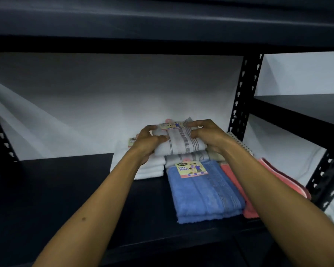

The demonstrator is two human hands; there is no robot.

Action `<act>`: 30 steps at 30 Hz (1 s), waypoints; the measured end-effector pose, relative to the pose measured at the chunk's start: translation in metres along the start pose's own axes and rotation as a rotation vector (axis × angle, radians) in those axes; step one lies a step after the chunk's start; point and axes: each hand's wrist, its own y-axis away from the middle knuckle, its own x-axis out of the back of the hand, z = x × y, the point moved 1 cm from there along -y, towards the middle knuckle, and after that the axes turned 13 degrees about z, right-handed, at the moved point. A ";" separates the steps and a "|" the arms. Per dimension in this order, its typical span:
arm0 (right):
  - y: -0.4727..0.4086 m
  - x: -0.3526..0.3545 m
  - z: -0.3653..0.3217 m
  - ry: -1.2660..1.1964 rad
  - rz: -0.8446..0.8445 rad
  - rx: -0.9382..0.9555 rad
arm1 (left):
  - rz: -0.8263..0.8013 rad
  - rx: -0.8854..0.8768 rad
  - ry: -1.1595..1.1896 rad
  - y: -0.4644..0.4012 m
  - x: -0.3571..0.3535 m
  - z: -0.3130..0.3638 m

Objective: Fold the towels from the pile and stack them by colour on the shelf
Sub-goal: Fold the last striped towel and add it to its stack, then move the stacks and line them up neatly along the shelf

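Above the shelf (66,189), both hands' curled fingers (198,124) hold a folded white towel (179,143).

A folded white towel (178,142) with grey stripes and a paper label sits atop a stack at the back of the dark shelf (66,189). Just beside lie folded white towels (148,166), a blue towel (202,191) and pink towels (245,182).
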 end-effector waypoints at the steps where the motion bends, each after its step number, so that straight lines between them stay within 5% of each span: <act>1: -0.008 0.002 0.002 0.005 -0.002 0.000 | 0.025 0.003 -0.035 -0.006 -0.007 -0.003; 10: -0.039 0.003 0.041 0.541 -0.052 0.176 | 0.076 -0.164 -0.583 -0.016 -0.034 -0.027; 22: -0.031 0.008 0.051 0.708 -0.045 0.315 | 0.162 -0.220 -0.835 -0.008 -0.042 -0.032; 27: -0.011 0.017 0.045 1.047 0.113 0.593 | 0.309 -0.475 -0.882 0.023 -0.036 -0.035; 30: 0.021 0.032 0.043 0.941 0.119 0.742 | 0.377 -0.516 -0.820 0.065 -0.020 -0.046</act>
